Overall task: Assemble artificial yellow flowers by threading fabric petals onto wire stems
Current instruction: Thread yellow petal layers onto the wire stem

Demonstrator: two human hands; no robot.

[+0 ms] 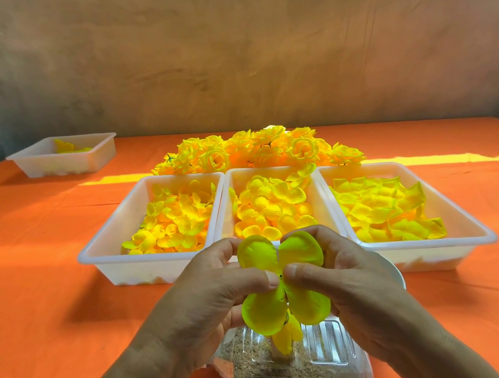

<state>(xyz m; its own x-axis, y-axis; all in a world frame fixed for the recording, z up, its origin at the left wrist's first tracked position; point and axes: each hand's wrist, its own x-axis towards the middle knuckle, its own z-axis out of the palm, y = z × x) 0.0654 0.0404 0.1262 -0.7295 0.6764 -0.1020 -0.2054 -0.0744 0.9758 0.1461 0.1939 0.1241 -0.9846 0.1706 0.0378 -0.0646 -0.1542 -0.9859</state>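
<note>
Head view. A four-lobed yellow petal piece (282,294) is pinched at its middle by the thumbs and curled fingers of the left hand (210,289) and right hand (354,273), above a clear container (332,353) of brown grit. Beyond it are three white trays (133,272) of petals, heaped finished flowers (256,150) and a fourth tray (65,166) at far left. All rest on an orange cloth (34,275) before a mottled brown wall (226,51).

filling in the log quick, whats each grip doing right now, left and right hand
Left grip: closed, thumb and fingers pinching the yellow four-lobed petal near its centre.
Right grip: closed, pinching the same petal from the other side.
</note>
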